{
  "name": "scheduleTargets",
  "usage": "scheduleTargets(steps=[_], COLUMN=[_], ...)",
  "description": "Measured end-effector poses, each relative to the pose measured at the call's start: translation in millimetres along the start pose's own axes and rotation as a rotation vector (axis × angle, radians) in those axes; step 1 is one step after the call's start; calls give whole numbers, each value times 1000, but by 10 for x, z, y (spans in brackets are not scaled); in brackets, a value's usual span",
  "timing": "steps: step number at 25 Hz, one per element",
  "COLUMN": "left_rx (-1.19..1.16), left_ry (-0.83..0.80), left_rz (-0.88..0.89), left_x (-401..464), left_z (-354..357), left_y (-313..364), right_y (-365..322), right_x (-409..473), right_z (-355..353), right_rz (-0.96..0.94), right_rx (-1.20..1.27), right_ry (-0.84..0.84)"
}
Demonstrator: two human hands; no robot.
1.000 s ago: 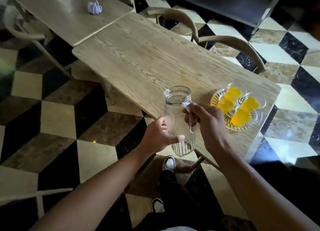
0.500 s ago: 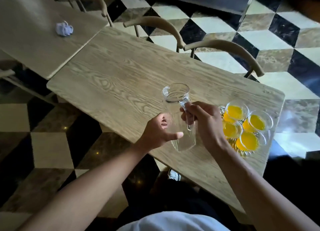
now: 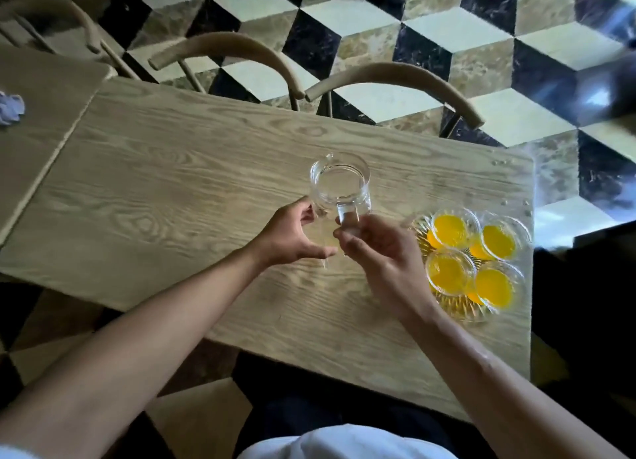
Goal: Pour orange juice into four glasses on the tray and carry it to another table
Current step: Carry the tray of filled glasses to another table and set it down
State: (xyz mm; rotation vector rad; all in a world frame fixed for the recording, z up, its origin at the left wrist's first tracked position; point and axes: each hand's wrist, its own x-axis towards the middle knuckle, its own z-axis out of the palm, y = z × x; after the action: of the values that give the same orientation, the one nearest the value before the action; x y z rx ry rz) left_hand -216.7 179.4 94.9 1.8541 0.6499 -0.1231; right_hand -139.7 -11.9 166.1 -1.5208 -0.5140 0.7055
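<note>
On the table [image 3: 206,190], my left hand [image 3: 292,235] cups the jug [image 3: 340,190], my right hand [image 3: 375,248] loosely pinching its handle; a careless release could tip it toward the glasses [image 3: 475,255].

Both hands [image 3: 292,233] around empty pitcher [image 3: 340,192]
</note>
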Motion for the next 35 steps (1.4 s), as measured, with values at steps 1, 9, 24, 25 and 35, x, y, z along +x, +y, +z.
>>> scheduleTargets(steps=[1,9,24,25,35], left_rx=[19,200,328,333,355], left_ry=[-30,-239,-339,-336,-311], left_rz=[23,271,507,500,468], left_x=[109,779,886,874,773], left_z=[-56,-314,-277,-272,-283], left_y=[-26,-198,-220,-220,-228], right_y=[39,247,432,435,449], right_x=[16,45,-117,-120,-150], right_z=[44,410,624,627,617], right_rz=[7,18,24,29,57], right_rx=[19,18,186,196,252], right_ry=[39,277,435,445,451])
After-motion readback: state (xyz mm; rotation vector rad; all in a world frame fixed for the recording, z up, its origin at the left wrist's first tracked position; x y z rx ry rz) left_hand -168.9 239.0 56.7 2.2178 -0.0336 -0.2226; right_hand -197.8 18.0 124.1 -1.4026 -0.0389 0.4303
